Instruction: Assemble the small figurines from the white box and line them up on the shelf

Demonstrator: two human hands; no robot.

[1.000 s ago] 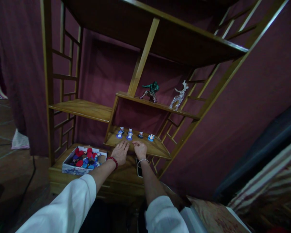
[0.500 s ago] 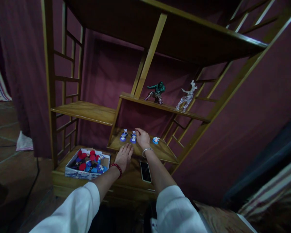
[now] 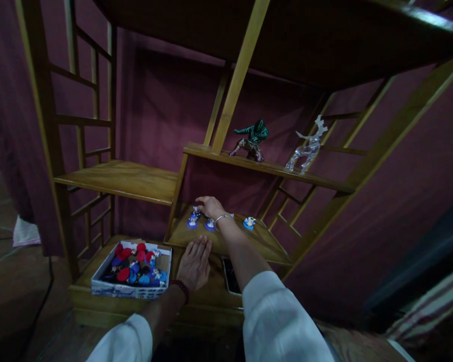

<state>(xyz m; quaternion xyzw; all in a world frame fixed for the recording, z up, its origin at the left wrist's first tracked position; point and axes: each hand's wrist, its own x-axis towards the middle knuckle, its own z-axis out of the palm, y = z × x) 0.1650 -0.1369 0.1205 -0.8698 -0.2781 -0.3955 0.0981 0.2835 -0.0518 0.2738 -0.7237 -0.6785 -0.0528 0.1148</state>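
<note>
My right hand (image 3: 211, 207) reaches over the low wooden shelf (image 3: 181, 238), its fingers closed at the top of a small figurine (image 3: 196, 213) in the back left. In front of that figurine stands another with a purple base (image 3: 192, 221). A second purple-based figurine (image 3: 210, 224) sits beside my right wrist, which partly covers it. To the right is a figurine on a blue base (image 3: 249, 223). My left hand (image 3: 195, 261) lies flat at the shelf's front edge, fingers stretched out and holding nothing.
A cardboard box (image 3: 128, 292) of red, blue and dark figurines stands at lower left. Behind my right forearm lies a phone (image 3: 230, 275). A green hooded figure (image 3: 254, 138) and a clear deer figurine (image 3: 307, 151) stand on the shelf above, beside a wooden post (image 3: 241, 75).
My right hand has moved left, from the second pair of figurines to the back-left one. My left hand stays at the shelf edge. The view has come closer.
</note>
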